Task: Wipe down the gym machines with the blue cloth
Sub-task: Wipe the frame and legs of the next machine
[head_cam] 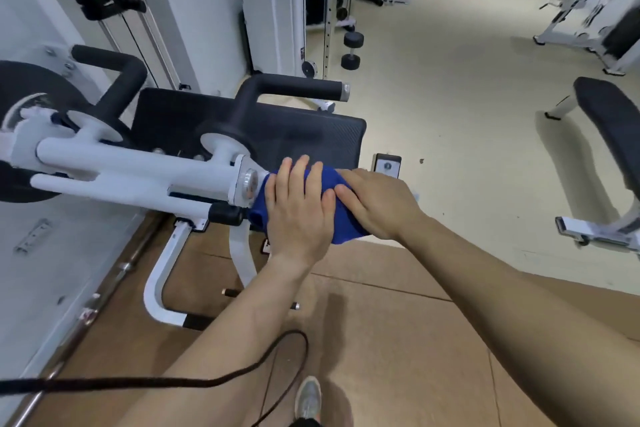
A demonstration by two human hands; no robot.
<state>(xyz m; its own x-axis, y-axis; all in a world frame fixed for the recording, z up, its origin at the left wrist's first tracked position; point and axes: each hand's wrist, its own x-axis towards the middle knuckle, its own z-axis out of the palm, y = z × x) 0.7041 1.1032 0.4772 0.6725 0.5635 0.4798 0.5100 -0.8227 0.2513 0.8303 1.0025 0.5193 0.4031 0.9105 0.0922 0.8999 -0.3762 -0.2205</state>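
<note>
The blue cloth (pixel 341 215) is wrapped over the outer end of a white machine arm (pixel 138 170) at the frame's middle. My left hand (pixel 298 211) lies flat on top of the cloth, fingers pointing away from me. My right hand (pixel 379 204) grips the cloth's right end, fingers curled around it. The part of the arm under the cloth is hidden. Two black padded handles (pixel 294 90) rise from the white arm, and a black seat pad (pixel 311 135) sits just behind my hands.
A black weight plate (pixel 31 94) hangs at the left. A bench (pixel 609 125) stands on the right. Two dumbbells (pixel 352 50) lie on the beige floor beyond. A barbell (pixel 104 288) lies along the left wall, and a black cable (pixel 173 381) crosses near my shoe (pixel 308 399).
</note>
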